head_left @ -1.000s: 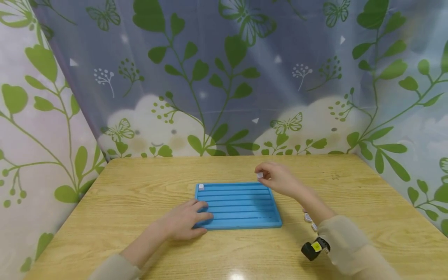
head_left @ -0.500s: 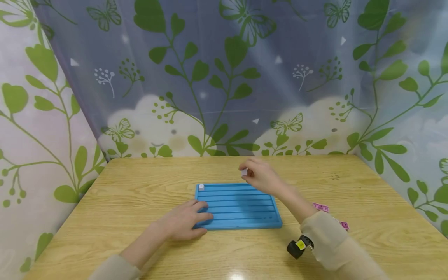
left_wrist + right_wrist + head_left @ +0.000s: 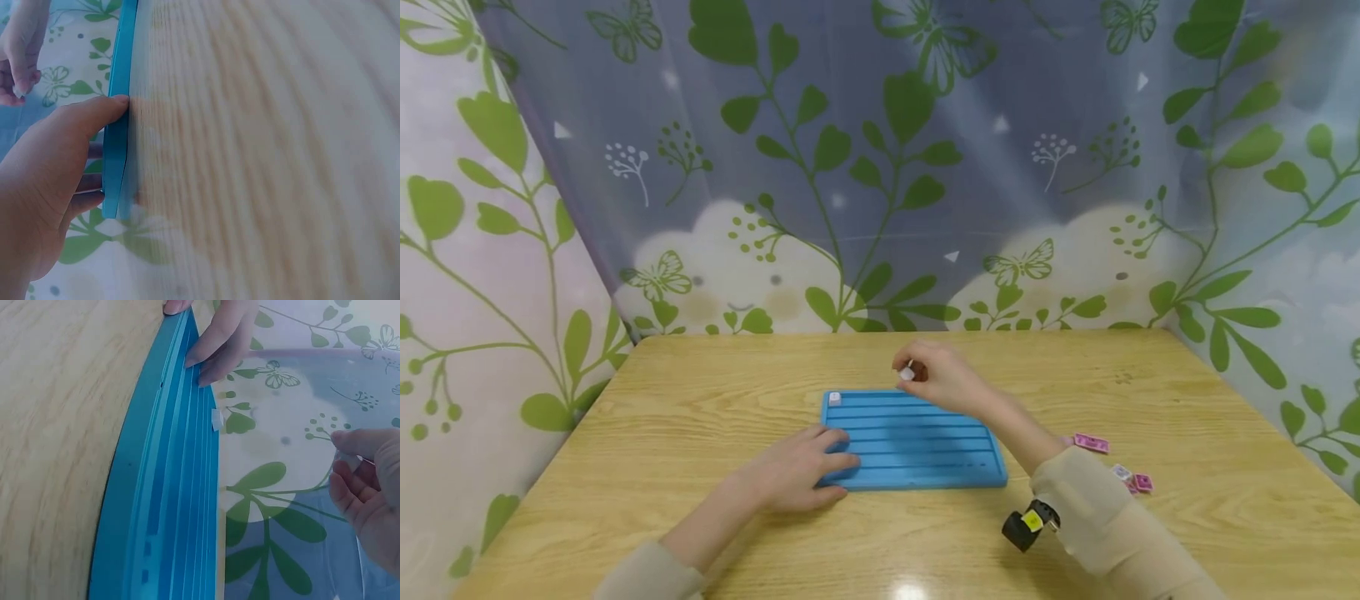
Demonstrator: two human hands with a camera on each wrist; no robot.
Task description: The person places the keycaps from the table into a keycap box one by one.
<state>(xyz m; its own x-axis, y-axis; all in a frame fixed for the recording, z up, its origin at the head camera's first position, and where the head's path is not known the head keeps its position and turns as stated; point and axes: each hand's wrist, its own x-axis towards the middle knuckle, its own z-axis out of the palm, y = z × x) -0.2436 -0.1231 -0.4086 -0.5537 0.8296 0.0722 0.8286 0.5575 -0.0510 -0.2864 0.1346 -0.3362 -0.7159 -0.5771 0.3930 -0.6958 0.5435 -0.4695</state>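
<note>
White, small and roughly cube-shaped, a hard-looking block (image 3: 907,374) is pinched between the thumb and fingers of the right hand (image 3: 940,377), which are parted only as far as the block needs. The grip hangs above the far side of a blue rectangular plastic-looking tray (image 3: 917,482) with long parallel ridges. So small a piece probably wants a light pinch on its sides, its underside left free and level, with the wrist low and unhurried; pressing hard could twist or flick it. Steadiness matters too: nearer the person and left of the grip, the left hand (image 3: 801,471) rests with relaxed, spread fingers on the tray's left end, thumb against the near wall. To the grip's left, the tray bears a matching white block (image 3: 835,399) in its far left corner, its marking too small to read. Right of the grip and nearer the person, pink rectangular pieces (image 3: 1091,442) and a white tile (image 3: 1122,473) lie on the pale wooden table (image 3: 760,367), partly hidden by the right sleeve (image 3: 1093,504).
</note>
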